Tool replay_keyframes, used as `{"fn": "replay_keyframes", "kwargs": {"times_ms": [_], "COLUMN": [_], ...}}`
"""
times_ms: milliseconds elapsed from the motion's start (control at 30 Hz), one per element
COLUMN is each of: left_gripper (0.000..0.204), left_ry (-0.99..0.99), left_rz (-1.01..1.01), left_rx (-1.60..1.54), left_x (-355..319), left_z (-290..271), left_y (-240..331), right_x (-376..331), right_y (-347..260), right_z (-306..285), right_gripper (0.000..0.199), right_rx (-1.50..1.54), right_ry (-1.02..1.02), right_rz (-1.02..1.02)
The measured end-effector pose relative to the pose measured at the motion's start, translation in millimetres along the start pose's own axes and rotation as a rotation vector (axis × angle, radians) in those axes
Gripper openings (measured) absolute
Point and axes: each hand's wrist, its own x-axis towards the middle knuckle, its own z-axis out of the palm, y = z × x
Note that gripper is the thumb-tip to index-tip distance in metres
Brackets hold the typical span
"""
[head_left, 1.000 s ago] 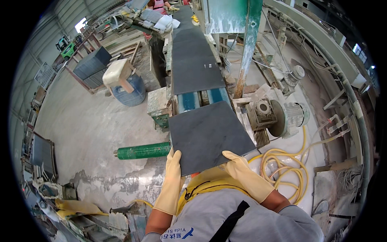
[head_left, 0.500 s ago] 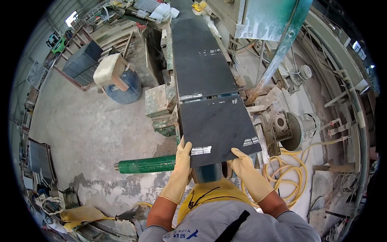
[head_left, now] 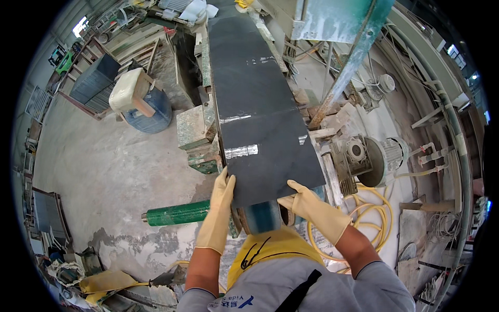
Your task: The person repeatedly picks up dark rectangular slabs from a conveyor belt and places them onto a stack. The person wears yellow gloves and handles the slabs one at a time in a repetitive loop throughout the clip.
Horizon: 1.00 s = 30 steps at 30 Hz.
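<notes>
A dark grey stone slab [head_left: 273,174] lies flat at the near end of a long conveyor bed. My left hand [head_left: 220,205], in a cream rubber glove, holds its near left corner with thumb and fingers at the side edge. At the near edge, my right hand [head_left: 314,208], gloved alike, has its thumb on top and its fingers at or under the rim; some fingers are hidden. Beyond, a second dark slab [head_left: 249,83] lies in line, its near edge meeting the first one. Wet, shiny streaks show near that seam.
Below the slab is a blue roller [head_left: 262,217]. A green roller [head_left: 176,213] sticks out leftward. To the right are a motor [head_left: 387,156] and a coiled yellow hose [head_left: 382,229]. A blue drum [head_left: 153,115] and a rack of slabs [head_left: 93,83] stand on the left floor.
The near slab has slid forward, away from me, and the gap between it and the slab beyond has closed. Both hands have moved forward with it; the view has shifted slightly.
</notes>
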Motion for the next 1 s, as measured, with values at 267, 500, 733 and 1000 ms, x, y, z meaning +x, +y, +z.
{"fn": "replay_keyframes", "kwargs": {"times_ms": [267, 500, 733, 1000], "left_gripper": [0.056, 0.058, 0.058, 0.058], "left_ry": [0.306, 0.704, 1.133, 1.483], "left_rz": [0.042, -0.168, -0.256, -0.144], "left_rx": [0.088, -0.144, -0.432, -0.530], "left_x": [-100, -288, -525, -670], "left_z": [-86, -110, -77, -29], "left_y": [11, -130, -231, -286], "right_x": [-57, -50, -15, -29], "right_y": [-35, 33, 137, 215], "right_z": [-11, -12, -46, -70], "right_gripper": [0.059, 0.057, 0.062, 0.058], "right_rx": [-0.966, -0.998, -1.061, -1.200], "right_ry": [-0.267, -0.540, -0.689, -0.585], "right_rz": [-0.073, 0.104, 0.442, 0.485]}}
